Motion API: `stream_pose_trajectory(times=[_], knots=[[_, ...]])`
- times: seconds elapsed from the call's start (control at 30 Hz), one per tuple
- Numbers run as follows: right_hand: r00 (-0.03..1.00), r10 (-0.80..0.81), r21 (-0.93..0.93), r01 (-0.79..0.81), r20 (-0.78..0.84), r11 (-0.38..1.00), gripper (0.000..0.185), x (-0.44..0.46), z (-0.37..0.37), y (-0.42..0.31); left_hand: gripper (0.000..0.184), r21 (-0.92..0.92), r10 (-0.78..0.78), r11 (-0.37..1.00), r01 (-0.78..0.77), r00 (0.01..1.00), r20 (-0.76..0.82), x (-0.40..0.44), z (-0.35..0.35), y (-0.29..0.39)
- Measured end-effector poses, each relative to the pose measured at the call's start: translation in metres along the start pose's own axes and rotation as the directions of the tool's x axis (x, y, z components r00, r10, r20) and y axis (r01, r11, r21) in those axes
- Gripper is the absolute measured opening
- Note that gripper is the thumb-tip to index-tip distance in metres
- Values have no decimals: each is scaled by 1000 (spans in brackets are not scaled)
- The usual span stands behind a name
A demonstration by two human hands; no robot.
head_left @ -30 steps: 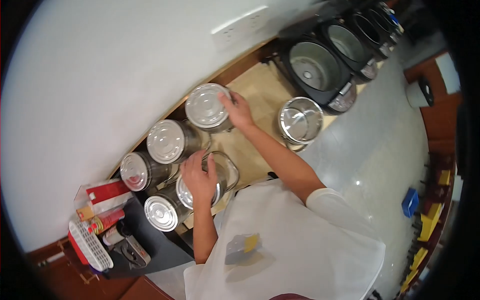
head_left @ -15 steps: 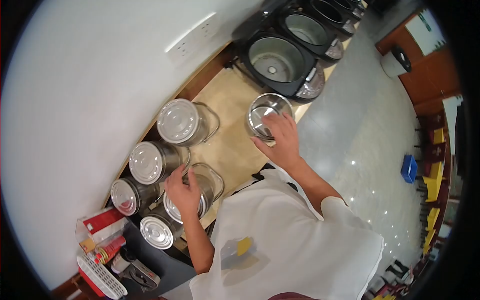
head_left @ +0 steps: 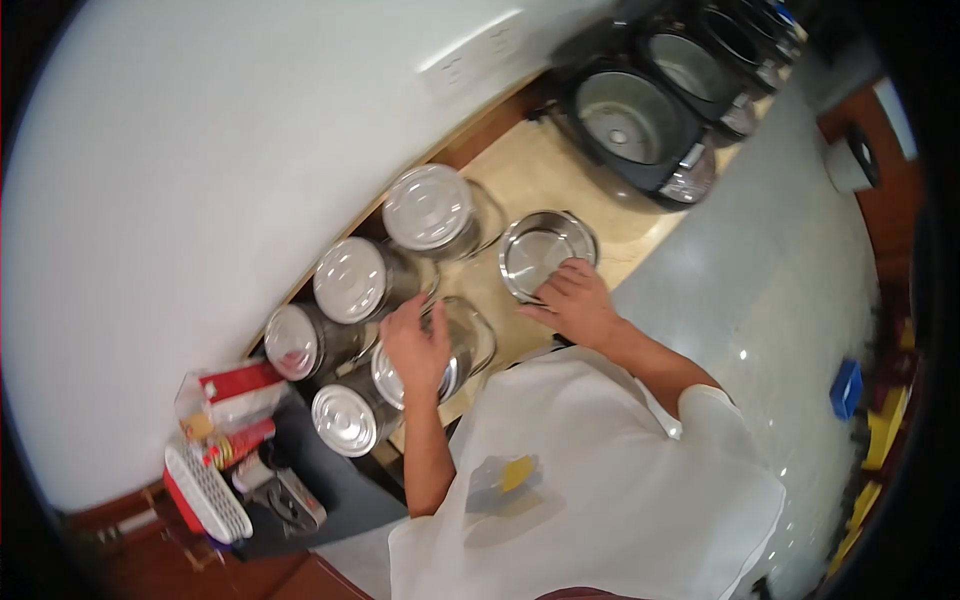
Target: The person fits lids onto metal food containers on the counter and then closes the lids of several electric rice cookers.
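Note:
An uncovered stainless steel pot (head_left: 535, 255) stands on the wooden counter (head_left: 510, 150), its inside bare. My right hand (head_left: 582, 312) grips its near rim, fingers curled over the edge and thumb on the outer side. Over a lidded steel canister (head_left: 462, 362), my left hand (head_left: 417, 345) is held with fingers apart; it hides part of the lid, and I cannot tell whether it touches. Around that hand are more lidded canisters, one at the back (head_left: 428, 207), one beside it (head_left: 350, 280) and one at the front (head_left: 345, 420).
Black rice cookers (head_left: 640, 125) with lids raised line the counter's far end. To the left, a white plastic basket (head_left: 210, 495), a red spray can (head_left: 240, 442) and a clear box (head_left: 230, 390) sit on a dark surface. A blue bin (head_left: 846, 388) stands on the floor.
The pot has been drawn away from the rice cookers toward the canisters, with my right hand on its rim. My left hand has stayed over the same canister. The view has shifted.

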State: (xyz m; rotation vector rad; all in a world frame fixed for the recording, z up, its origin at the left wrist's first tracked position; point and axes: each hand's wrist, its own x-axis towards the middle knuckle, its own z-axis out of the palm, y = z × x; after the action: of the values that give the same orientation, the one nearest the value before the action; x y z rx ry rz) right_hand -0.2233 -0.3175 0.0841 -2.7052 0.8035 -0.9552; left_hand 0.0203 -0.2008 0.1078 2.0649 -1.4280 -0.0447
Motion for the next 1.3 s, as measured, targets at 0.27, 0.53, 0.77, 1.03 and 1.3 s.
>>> stream_pose_trajectory(times=[0.27,0.53,0.77,1.03,1.3], knots=[[977,-213,26,213,-18,977,41,9,0,36,28,-24,-43,999,43,999,3,-3,2,0],[752,658,535,-566,25,627,43,30,6,62,28,-48,-42,998,40,998,-41,-2,-2,-3],[356,770,700,-695,530,-161,34,40,22,66,29,-43,-54,998,53,999,-7,-4,-4,-1],[328,55,269,-656,943,-705,52,11,81,48,29,-292,-15,956,-15,995,-102,-4,-4,7],[382,34,323,-727,923,-605,49,1,99,45,43,-346,146,932,-113,987,72,-10,1,32]])
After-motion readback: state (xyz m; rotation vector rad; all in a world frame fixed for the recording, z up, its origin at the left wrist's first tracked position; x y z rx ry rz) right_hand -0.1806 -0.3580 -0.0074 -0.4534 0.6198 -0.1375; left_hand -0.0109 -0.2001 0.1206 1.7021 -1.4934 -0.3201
